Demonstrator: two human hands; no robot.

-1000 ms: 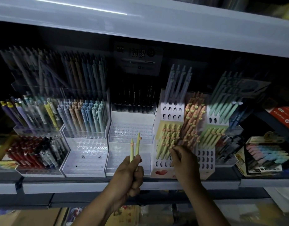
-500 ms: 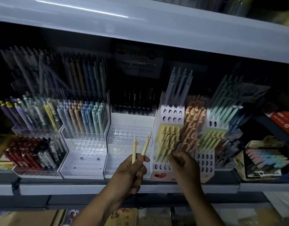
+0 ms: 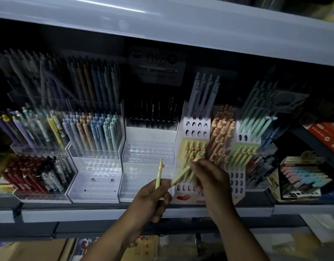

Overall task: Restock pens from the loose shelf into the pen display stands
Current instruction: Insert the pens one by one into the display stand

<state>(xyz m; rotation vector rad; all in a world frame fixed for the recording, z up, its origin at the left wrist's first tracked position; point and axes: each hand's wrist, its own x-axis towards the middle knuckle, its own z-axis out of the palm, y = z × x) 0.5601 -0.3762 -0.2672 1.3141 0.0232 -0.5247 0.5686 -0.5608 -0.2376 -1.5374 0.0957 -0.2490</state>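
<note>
While left fingers grip one pen, right fingers pinch another pen against the crowded white stand.

Left hand sits before the clear acrylic tiered stand, slim pale-yellow plastic pen upright in its grip; right hand just right, second pale-yellow pen slanting before the white perforated tiered stand.
</note>
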